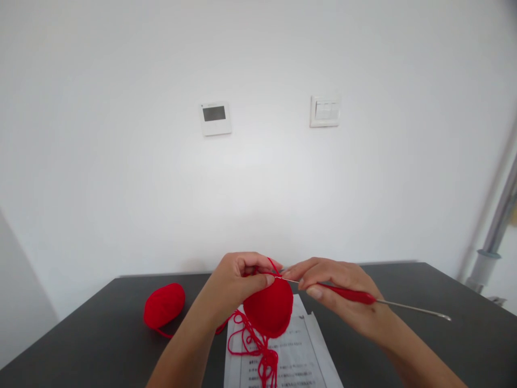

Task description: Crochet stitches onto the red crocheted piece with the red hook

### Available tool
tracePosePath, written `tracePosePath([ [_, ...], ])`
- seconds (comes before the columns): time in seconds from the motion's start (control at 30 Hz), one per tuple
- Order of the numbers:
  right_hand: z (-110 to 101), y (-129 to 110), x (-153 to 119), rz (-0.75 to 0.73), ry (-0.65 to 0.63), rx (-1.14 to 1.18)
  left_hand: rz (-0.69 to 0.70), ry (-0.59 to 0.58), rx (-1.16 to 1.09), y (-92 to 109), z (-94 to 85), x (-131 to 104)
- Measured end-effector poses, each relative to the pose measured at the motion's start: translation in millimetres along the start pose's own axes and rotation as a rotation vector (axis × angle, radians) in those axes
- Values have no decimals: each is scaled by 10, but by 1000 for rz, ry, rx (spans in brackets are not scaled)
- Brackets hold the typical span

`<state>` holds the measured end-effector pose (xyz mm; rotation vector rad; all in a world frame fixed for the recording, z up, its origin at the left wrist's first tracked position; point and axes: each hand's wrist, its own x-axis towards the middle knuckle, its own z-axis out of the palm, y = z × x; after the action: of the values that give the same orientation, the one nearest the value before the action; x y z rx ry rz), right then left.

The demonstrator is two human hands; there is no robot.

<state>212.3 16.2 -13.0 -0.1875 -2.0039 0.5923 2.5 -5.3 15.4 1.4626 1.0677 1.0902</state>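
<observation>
A rounded red crocheted piece (269,308) hangs from my left hand (242,277), whose thumb and fingers pinch its top edge. A strand of red yarn runs up over the left fingers. My right hand (343,288) is closed on the red handle of a metal crochet hook (355,295). The hook's thin tip meets the top edge of the piece near my left thumb, and its other end sticks out past my right wrist. Loose red yarn (269,361) lies tangled below the piece.
Printed sheets of paper (297,358) lie under the yarn on the dark table (113,328). A red yarn ball (165,306) rests at the left. Behind stands a white wall with a thermostat (215,118) and a switch (325,111); a grey pipe (501,215) is at the right.
</observation>
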Motion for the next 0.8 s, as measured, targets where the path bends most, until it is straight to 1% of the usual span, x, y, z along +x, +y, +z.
tracePosePath([
  [0.23,9,-7,9,-50,-40,-176,144,59,257,17,41,-23],
  [0.37,37,0,13,-88,-35,-259,282,144,534,40,115,-64],
  [0.5,108,38,6,-126,6,-339,364,182,750,38,165,-87],
  [0.67,188,97,-3,-213,40,-413,401,152,801,43,188,-113],
  [0.73,195,111,-5,-247,64,-435,387,137,750,59,174,-126],
  [0.8,187,112,-7,-260,94,-463,357,106,643,78,139,-138],
])
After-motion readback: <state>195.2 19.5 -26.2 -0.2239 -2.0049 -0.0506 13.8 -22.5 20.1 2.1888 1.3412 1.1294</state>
